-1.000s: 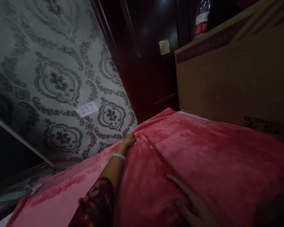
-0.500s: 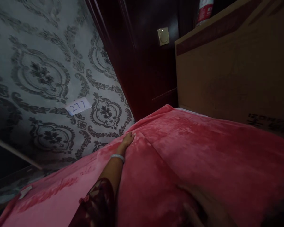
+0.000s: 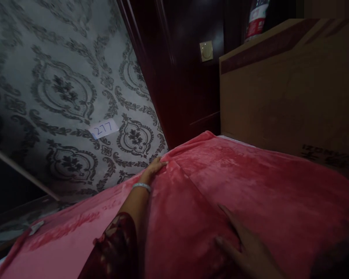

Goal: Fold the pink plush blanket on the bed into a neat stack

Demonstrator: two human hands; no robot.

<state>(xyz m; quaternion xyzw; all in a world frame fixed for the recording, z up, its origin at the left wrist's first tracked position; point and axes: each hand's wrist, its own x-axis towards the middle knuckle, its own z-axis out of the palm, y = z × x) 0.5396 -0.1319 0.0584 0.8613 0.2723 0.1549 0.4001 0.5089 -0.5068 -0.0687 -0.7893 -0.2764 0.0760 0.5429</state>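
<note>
A red and pink plush blanket spreads across the bed, with a raised fold running from the wall side towards me. At the far end of this fold, close to the wall, my left hand is closed on the cloth. A pale bangle circles that wrist, and a dark red patterned sleeve covers the upper arm. Lower right, my right hand lies over the blanket, thumb and fingers apart, beside the fold. It holds nothing that I can see; the picture is dark there.
Patterned wallpaper with a paper marked 277 stands at the left. A dark red wood panel bears a gold square fitting. Along the right is a large cardboard box, a bottle standing behind its top edge.
My left hand has shifted slightly, its thumb now stretched further right over the cloth. My right hand has come up a little, and its fingers show more clearly. The view has tilted upward slightly.
</note>
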